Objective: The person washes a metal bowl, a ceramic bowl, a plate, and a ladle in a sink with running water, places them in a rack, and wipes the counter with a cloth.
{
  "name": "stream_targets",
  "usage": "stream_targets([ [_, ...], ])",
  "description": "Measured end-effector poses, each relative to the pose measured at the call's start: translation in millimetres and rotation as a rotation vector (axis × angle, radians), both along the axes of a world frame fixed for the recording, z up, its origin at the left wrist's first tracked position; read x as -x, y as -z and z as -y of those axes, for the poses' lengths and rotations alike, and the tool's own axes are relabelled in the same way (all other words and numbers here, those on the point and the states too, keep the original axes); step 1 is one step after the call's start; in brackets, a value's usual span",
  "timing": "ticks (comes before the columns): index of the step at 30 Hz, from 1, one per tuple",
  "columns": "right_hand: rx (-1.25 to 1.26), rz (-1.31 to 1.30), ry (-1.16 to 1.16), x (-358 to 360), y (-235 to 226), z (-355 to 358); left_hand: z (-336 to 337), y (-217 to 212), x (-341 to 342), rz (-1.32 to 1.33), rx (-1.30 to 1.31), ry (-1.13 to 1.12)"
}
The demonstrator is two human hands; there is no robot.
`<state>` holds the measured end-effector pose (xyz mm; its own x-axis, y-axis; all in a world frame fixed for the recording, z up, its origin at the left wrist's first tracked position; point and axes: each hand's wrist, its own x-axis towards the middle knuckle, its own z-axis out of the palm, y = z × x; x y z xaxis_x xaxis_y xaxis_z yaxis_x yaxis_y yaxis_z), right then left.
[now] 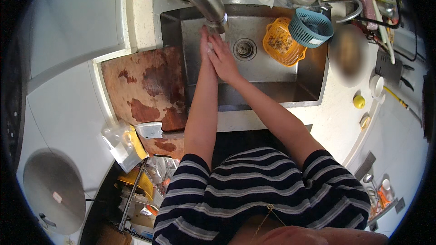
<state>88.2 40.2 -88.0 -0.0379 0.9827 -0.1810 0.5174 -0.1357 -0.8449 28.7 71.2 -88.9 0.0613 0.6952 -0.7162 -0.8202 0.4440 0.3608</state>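
Under the spout of the metal faucet (204, 0), my two hands press together over the left part of the steel sink (254, 79). My right hand (224, 60) lies across the palm side of my left hand (204, 41), its fingers stretched out and slightly apart. The left fingers point straight toward the far side, partly covered by the right ones. Something white and wet, perhaps water or foam, shows between them near the fingertips. No object shows in either hand. The round drain (245, 49) is just right of my right hand.
An orange basket (297, 59) with dark bits in it sits in the sink's right side, partly under a blue-green strainer basket (310, 28). A wet wooden cutting board (136, 81) lies left of the sink. A yellow-green fruit (359, 102) rests on the right counter.
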Motion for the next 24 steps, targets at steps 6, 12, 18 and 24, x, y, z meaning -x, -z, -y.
stream_targets([
  [6,0.199,-0.106,0.089,-45.4,0.4,-63.9,11.9,5.8,-19.8,0.131,-0.159,0.217],
  [12,-0.193,0.032,-0.144,13.6,-34.9,-6.2,-8.6,60.0,43.3,0.154,-0.206,0.001],
  [18,-0.235,0.199,-0.101,-52.2,-9.2,-67.8,-1.7,7.2,-12.4,-0.020,-0.044,0.180],
  [24,-0.075,-0.109,-0.049,-45.5,-24.5,-59.3,-11.4,-24.4,-12.0,-0.248,-0.089,0.215],
])
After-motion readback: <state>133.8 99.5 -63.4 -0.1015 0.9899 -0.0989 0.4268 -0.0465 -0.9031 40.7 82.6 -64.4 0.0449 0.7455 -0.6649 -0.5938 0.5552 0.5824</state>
